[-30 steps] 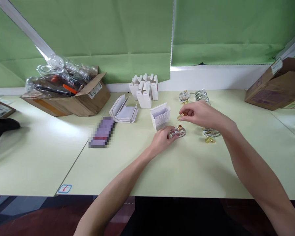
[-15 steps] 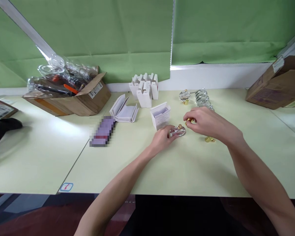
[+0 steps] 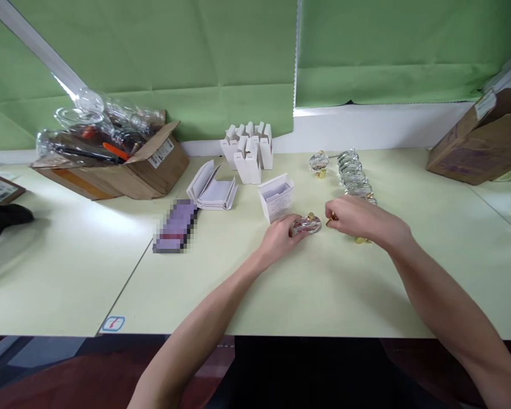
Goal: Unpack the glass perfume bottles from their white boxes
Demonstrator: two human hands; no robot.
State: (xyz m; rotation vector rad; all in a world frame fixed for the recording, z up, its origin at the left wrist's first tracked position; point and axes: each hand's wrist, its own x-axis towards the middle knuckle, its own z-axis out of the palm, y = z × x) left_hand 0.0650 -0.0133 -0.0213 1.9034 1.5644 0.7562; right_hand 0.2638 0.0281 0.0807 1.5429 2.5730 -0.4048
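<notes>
Head view: nearest, the left hand (image 3: 279,240) has its grip closed around a clear glass bottle (image 3: 307,225) lying on the desk (image 3: 344,284). The right hand (image 3: 361,220) pinches a small gold cap (image 3: 331,219) just beside this bottle. Behind them stand an open white carton (image 3: 276,197) and a row of glass bottles (image 3: 353,177), and farther back white boxes (image 3: 249,153).

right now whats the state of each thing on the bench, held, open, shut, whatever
left hand: gripping the glass perfume bottle
glass perfume bottle: held, gold fitting on top
right hand: pinching the gold cap
gold cap: held in the fingertips
white carton: upright, top open
row of glass bottles: standing close together
cardboard box: flaps open, holding bagged glass bottles
folded leaflets: fanned open
</notes>
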